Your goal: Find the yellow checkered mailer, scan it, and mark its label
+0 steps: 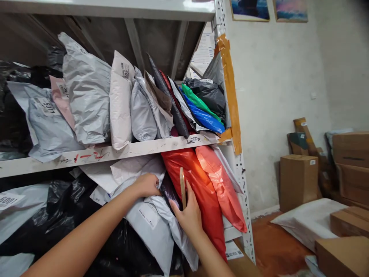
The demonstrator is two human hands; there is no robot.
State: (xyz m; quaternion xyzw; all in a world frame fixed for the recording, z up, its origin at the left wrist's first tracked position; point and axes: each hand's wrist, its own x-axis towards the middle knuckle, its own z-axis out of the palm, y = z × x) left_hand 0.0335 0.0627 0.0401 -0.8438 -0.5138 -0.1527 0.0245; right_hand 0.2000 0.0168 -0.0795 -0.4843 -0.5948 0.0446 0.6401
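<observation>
I am reading "5077" on the label of a grey mailer bag (47, 119) on the upper shelf. I am making out "1000" on a white bag's label (10, 200) lower left. Other labels are too blurred.

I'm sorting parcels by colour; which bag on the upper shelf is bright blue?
The blue bag, lying slanted near the shelf's right end under the green bag; its neighbours are grey, black or white.

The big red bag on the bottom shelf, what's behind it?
Behind the big red bag leans an orange bag, then a white one by the shelf post. Anything deeper is covered. The right hand holds a thin flat item against it.
</observation>
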